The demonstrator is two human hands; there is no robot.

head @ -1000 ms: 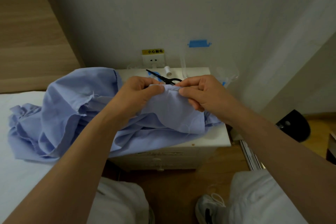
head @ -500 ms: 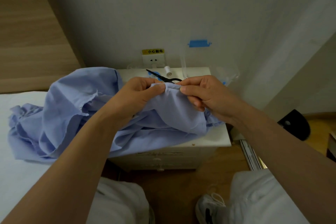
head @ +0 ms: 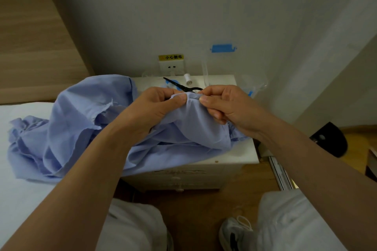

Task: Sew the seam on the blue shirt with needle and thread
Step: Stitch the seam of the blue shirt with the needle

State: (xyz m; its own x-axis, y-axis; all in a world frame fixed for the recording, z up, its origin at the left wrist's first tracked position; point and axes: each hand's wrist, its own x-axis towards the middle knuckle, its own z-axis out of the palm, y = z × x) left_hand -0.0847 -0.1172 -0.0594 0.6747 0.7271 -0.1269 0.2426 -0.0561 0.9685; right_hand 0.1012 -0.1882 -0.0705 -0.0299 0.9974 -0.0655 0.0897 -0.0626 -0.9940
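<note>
Bed and cabinet carry the blue shirt, draped across both. Cloth judged light, limp, prone to bunching; best held close along the edge. Left hand and right hand each pinch that raised edge. Needle not discernible.

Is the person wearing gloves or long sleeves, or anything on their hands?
No gloves: the left hand and right hand are bare, with short plain nails. Both forearms are bare too, with no sleeves in view, and no watch, bracelet or ring shows.
</note>
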